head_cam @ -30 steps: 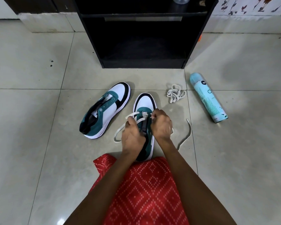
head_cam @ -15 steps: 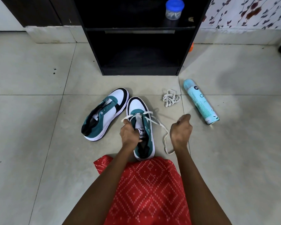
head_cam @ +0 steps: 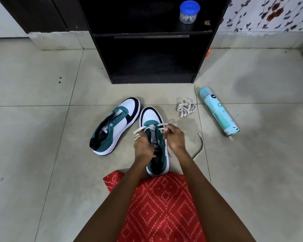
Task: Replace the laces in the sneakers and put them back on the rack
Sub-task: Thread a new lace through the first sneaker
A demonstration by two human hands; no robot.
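Observation:
Two teal, white and black sneakers lie on the tiled floor. The right sneaker (head_cam: 151,116) points away from me, with a white lace (head_cam: 200,147) threaded through its front eyelets. My left hand (head_cam: 143,147) grips the left side of its upper, beside the lace's left end. My right hand (head_cam: 174,137) pinches the lace at the right-side eyelets; the loose tail trails on the floor to the right. The left sneaker (head_cam: 117,124) lies unlaced, tilted, to the left. A bundled spare white lace (head_cam: 186,108) rests further back.
A black shoe rack (head_cam: 152,79) stands straight ahead, its lower shelf dark; a blue-lidded jar (head_cam: 189,12) sits on the upper shelf. A light blue spray can (head_cam: 219,110) lies on the floor at the right. Red patterned cloth (head_cam: 161,206) covers my lap.
My right hand, which had pulled the lace out to the right, has come back to the sneaker's eyelets. The left hand has stayed on the shoe.

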